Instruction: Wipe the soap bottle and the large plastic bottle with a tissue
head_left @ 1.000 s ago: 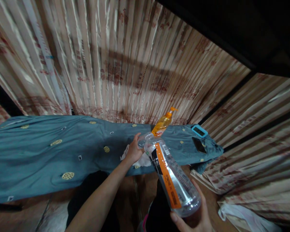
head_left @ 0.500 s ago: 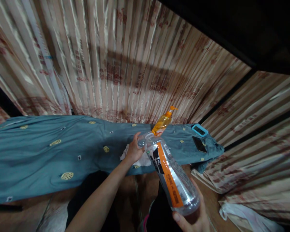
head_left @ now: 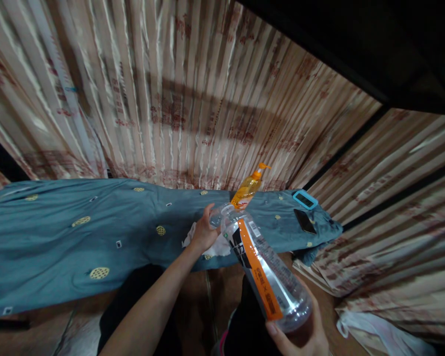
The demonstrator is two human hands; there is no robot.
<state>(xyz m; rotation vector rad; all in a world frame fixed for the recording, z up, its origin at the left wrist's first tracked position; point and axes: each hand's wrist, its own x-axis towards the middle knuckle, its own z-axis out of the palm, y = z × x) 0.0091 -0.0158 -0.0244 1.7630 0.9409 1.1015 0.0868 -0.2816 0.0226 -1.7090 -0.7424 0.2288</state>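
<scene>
Left hand (head_left: 205,230): fingers curled around a clear plastic piece (head_left: 215,217) at the neck end of a large clear bottle (head_left: 261,269); whether joined or separate, cannot tell. Right hand (head_left: 304,326): wrapped around the bottle's base, thumb on the near edge. Bottle slants between both hands; the two-ended hold probably steadies its length. Below left hand, white cloth (head_left: 222,247), perhaps for drips. Beyond left hand, rightward: orange pump bottle (head_left: 246,191). Farther out, beyond right hand: dark phone (head_left: 304,221), blue-framed device (head_left: 304,199), seemingly kept aside.
</scene>
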